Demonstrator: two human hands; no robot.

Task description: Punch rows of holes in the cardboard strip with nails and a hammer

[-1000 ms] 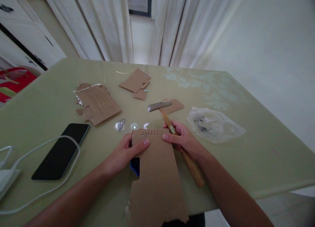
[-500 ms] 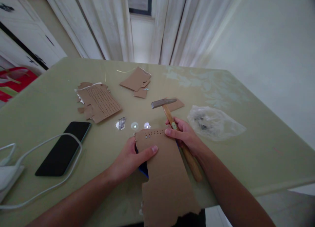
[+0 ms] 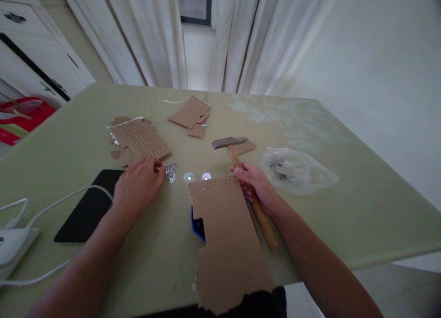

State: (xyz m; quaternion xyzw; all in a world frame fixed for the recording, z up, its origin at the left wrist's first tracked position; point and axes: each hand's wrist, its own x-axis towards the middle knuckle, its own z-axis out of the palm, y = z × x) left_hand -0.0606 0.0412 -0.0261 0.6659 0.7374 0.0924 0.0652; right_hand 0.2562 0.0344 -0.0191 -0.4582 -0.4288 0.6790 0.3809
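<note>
the worktop (image 3: 344,226) carried a long cardboard strip (image 3: 223,217) at its near edge, with holes across the strip's far end. a second, hole-punched cardboard piece (image 3: 144,139) lay toward the worktop's far left corner. just right of the strip slanted a hammer (image 3: 260,217), head toward the far edge, its handle held in the right hand (image 3: 257,184). the left hand (image 3: 138,184), fingers curled narrow, was beside the nails (image 3: 170,172), left of the worktop's middle; whether it gripped one i could not tell.
</note>
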